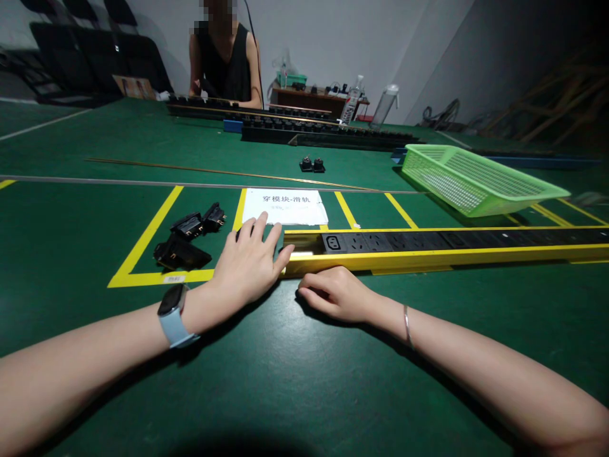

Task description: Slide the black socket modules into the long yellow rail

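Note:
My left hand (252, 260) reaches to the near-left end of a long yellow rail (404, 259). Its fingers are spread, the thumb at the rail's end; dark bits show by the fingers, but what lies under the palm is hidden. My right hand (335, 295) rests curled on the table against the rail's front side, with nothing visible in it. Black socket modules (359, 242) sit in a row inside the rail, a gap of bare channel at its left end. Several loose black modules (183, 251) lie left of my left hand.
A white paper sign (285, 206) lies behind the rail. A green basket (476, 181) stands at the right. Two small black parts (312, 165) and thin brass strips (228, 172) lie farther back. Across the green table (285, 381), a person (223, 60) sits behind black rails (323, 134).

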The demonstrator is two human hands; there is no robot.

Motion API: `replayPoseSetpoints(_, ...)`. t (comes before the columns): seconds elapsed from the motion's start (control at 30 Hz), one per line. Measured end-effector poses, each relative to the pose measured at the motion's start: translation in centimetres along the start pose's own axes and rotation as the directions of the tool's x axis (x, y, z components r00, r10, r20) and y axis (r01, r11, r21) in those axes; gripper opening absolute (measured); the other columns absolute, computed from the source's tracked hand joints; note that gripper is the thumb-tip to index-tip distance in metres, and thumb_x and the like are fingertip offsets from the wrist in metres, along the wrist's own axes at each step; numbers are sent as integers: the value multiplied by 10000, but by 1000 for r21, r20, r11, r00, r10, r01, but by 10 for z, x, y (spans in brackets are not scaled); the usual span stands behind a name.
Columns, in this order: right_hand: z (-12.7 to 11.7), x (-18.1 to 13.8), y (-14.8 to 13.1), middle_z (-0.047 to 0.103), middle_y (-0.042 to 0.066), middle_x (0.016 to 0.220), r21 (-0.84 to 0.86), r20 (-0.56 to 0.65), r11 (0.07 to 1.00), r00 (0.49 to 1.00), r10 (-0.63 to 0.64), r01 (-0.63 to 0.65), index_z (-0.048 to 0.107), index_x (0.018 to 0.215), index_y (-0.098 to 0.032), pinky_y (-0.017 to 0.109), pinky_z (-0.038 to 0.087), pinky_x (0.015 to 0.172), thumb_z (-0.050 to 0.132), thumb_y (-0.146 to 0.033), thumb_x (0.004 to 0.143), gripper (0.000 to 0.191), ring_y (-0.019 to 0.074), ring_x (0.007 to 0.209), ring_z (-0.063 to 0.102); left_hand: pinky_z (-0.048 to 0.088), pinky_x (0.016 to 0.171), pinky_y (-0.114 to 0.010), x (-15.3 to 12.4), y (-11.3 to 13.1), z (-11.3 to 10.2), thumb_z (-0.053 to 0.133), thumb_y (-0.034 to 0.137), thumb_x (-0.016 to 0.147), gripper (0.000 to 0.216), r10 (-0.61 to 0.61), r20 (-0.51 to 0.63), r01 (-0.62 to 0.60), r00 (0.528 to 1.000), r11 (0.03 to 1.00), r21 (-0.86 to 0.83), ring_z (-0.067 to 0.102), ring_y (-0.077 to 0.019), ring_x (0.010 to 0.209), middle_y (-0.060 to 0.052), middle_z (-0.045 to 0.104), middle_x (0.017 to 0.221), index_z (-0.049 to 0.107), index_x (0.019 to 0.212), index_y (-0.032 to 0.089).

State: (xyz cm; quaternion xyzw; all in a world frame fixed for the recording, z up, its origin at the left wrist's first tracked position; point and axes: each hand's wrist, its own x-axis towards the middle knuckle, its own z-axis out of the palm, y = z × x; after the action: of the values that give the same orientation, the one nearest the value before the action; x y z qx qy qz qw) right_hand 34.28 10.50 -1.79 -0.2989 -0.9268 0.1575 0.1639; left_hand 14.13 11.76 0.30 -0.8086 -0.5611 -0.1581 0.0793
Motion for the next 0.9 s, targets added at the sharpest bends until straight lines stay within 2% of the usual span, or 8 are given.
replayPoseSetpoints(0.17, 0, -1, 0, 573, -4, 610, -1, 6, 1000, 1000, 10, -10, 595, 805, -176, 208, 333, 562, 437, -270, 928, 222, 108, 554, 515, 443, 934, -492, 1, -2, 8, 286, 359, 954, 435, 118, -42, -119, 992, 993, -20, 436, -350, 1270, -212, 513, 1322, 575, 1164, 111)
replayPoseSetpoints(0.27, -1, -1, 0, 569, -5, 606, -7, 4, 1000, 1000, 11, -11, 595, 803, -174, 208, 331, 558, 437, -272, 929, 225, 107, 548, 510, 397, 1013, -473, 2, -6, 15, 291, 315, 951, 408, 184, -83, -191, 979, 978, -86, 422, -323, 1285, -206, 563, 1245, 595, 1090, 80)
replayPoseSetpoints(0.37, -1, 0, 0, 574, -2, 609, -3, 7, 1000, 1000, 6, -6, 600, 808, -172, 206, 334, 559, 435, -273, 931, 230, 107, 551, 514, 337, 1080, -450, 5, -10, 21, 322, 307, 944, 367, 173, -117, -195, 978, 957, -215, 413, -288, 1281, -174, 587, 1196, 592, 1054, 84)
replayPoseSetpoints(0.53, -2, 0, -1, 580, 2, 611, 0, 7, 1000, 1000, 7, -7, 608, 814, -167, 207, 337, 556, 436, -272, 930, 232, 109, 553, 521, 352, 1061, -404, 14, -16, 29, 361, 313, 941, 270, 37, -121, -95, 992, 846, -524, 460, -215, 1187, -90, 601, 1156, 581, 954, 158)
replayPoseSetpoints(0.67, -1, 0, -1, 576, 0, 604, 2, 8, 1000, 1000, 2, -2, 612, 824, -168, 206, 336, 553, 433, -268, 931, 232, 107, 547, 515, 380, 1018, -400, 22, -24, 37, 487, 282, 866, 160, -187, -56, 89, 981, 683, -725, 523, -197, 1094, -65, 606, 1107, 575, 955, 182)
replayPoseSetpoints(0.77, -1, 0, -1, 573, -3, 598, 4, 6, 1000, 1000, 1, -1, 610, 821, -170, 205, 334, 550, 432, -269, 931, 232, 106, 540, 509, 379, 1014, -396, 25, -28, 39, 559, 262, 796, 199, -298, 6, 189, 954, 590, -785, 537, -206, 1086, -73, 592, 1097, 576, 975, 177)
replayPoseSetpoints(0.9, -2, 0, -1, 572, -3, 600, 5, 5, 1000, 1000, 6, -6, 606, 814, -171, 206, 331, 548, 432, -272, 930, 233, 107, 540, 510, 365, 1017, -388, 23, -29, 40, 590, 291, 774, 235, -354, 8, 226, 935, 579, -783, 523, -213, 1109, -82, 553, 1147, 582, 980, 178)
